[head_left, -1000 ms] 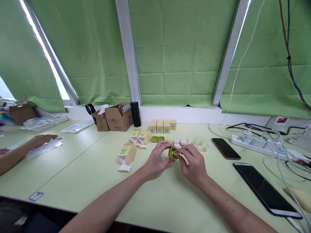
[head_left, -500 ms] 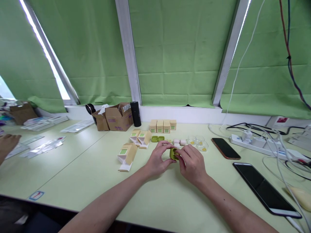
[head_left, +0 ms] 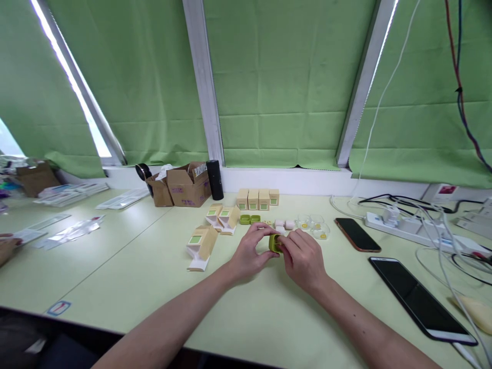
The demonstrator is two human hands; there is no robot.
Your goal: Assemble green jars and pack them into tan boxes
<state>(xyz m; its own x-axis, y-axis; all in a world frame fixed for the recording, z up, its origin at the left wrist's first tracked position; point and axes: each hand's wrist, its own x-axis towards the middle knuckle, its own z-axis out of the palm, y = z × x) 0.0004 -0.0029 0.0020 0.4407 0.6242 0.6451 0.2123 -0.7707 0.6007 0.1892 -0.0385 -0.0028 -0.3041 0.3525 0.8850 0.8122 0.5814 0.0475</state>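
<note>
A small olive-green case (head_left: 274, 242) sits between my two hands, just above the pale green table (head_left: 126, 266). My left hand (head_left: 249, 251) pinches its left side, and my right hand (head_left: 303, 259) covers its right side with fingertips on it. Right behind my hands lie two more green cases (head_left: 249, 219), small pinkish-white pieces (head_left: 284, 224) and clear plastic cups with yellow bits (head_left: 315, 228). Opened beige cartons with green labels (head_left: 202, 246) lie to the left of my left hand.
Several closed beige boxes (head_left: 257, 200) line the back. Brown cardboard boxes (head_left: 184, 187) and a black cylinder (head_left: 214, 180) stand at the back left. Two phones (head_left: 355, 234) (head_left: 418, 300) and a power strip with cables (head_left: 403, 223) lie at right. Another person's hand (head_left: 7, 246) is at far left.
My hands closed in tighter around the green case, the right hand now covering more of it. The other person's hand at far left pulled back toward the frame edge.
</note>
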